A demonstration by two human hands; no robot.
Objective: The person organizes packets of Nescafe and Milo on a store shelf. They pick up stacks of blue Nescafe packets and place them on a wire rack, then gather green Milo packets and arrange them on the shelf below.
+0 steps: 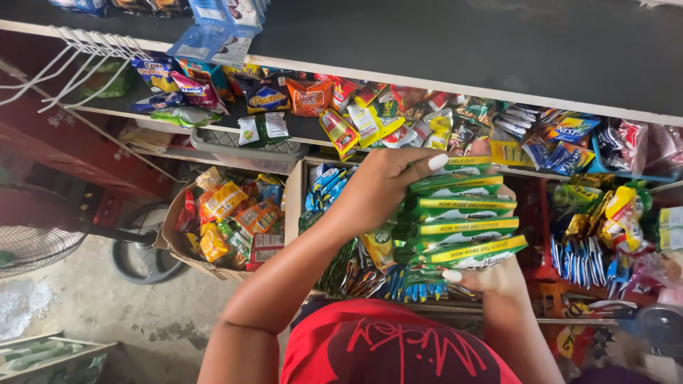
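Centre frame: a fanned stack of green sachets [462,217] held between both hands. The left hand [380,188], at 9 o'clock of the stack, curls over its top edge; the right hand [491,274], at 6 o'clock, cups it from below. Snack packets [341,131] crowd the shelf [455,82] at 12 o'clock; a cardboard box [174,235] sits at 9 o'clock.

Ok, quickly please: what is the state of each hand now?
Left hand: closed on top of the fanned stack of green sachets.
Right hand: supports the same stack from below, thumb on it.
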